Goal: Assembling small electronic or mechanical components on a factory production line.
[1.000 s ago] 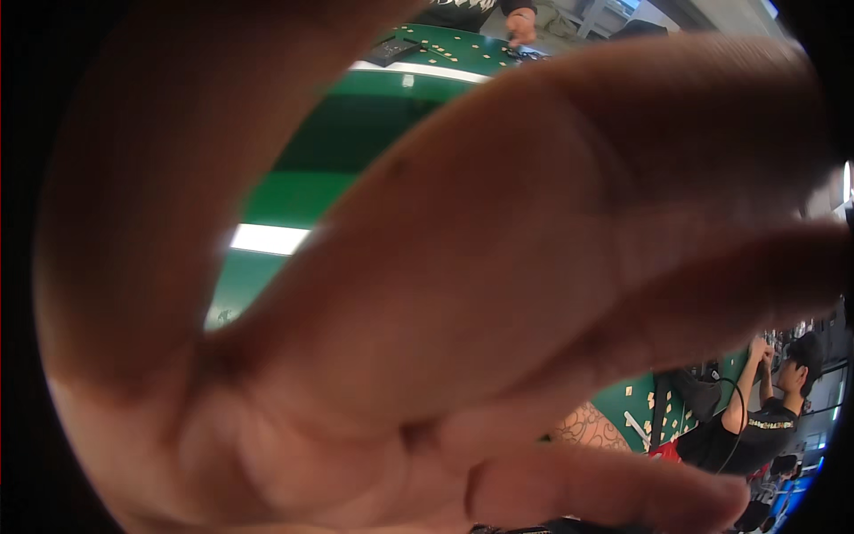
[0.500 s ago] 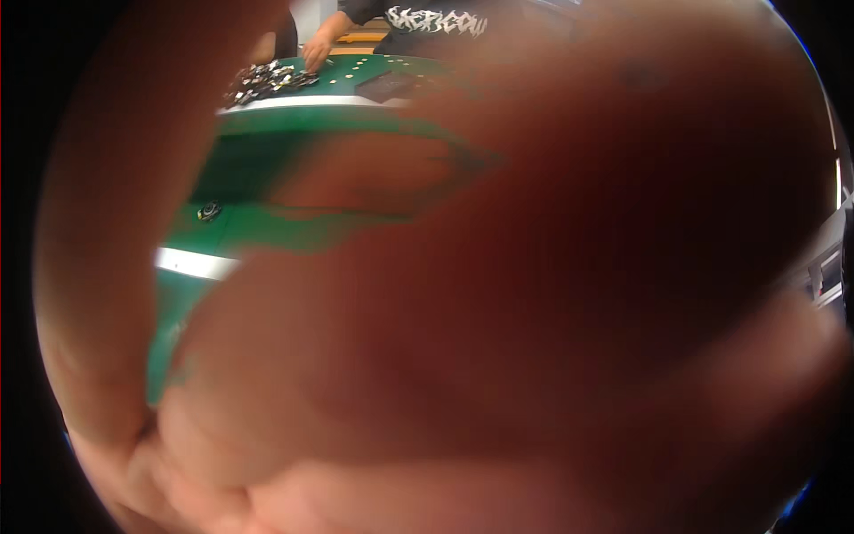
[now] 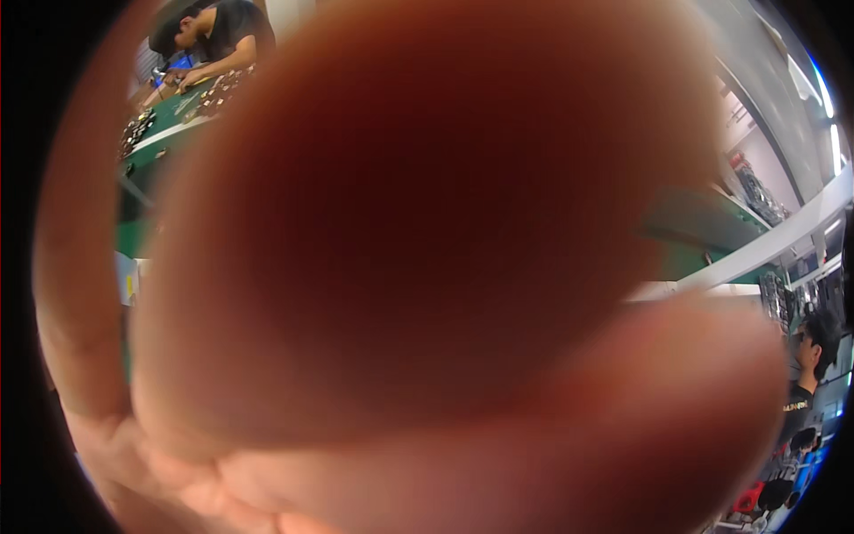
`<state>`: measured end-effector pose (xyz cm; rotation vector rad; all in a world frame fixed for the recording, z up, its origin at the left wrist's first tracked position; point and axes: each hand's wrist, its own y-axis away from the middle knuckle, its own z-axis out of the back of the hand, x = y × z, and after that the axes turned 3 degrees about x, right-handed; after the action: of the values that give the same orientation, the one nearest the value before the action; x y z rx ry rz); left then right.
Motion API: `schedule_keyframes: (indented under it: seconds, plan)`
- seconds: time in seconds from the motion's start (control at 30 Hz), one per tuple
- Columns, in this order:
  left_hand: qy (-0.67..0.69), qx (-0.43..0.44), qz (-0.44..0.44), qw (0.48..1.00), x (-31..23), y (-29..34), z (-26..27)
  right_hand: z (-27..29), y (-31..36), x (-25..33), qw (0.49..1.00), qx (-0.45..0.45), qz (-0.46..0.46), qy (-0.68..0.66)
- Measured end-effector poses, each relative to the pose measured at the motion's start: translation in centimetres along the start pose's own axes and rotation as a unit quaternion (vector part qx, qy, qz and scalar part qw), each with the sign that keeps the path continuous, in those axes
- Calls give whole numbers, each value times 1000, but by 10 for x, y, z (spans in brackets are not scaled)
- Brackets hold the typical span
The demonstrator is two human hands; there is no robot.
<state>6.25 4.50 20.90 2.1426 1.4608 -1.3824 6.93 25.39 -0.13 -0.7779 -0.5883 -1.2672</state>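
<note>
One blurry hand hogs the view, grip impossible to make out; co-worker hunches at green table, 10-to-11 o'clock.

Blurred hand fills most of view; which, unclear.

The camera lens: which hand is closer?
Left, it seems: the left hand is blurred, close in front of the lens, covering most of the view. The right hand isn't in view.
</note>
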Motion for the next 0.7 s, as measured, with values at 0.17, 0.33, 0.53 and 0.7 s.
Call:
schedule_keyframes:
  seconds: [0.17, 0.33, 0.53, 0.7]
  plan:
    - [-41, -38, -14, 998, -14, 7, 5, 4, 0, 1, 999, 26, -28, 25]
    - [-50, -50, -26, 997, -17, 7, 9, -4, -1, -1, 1000, 8, 13, 16]
    - [-74, -88, -38, 993, -24, 15, 16, -4, 2, 0, 999, -2, 32, 21]
    - [-83, -118, -41, 989, -33, 22, 22, 5, 3, 1, 999, 20, -23, 35]
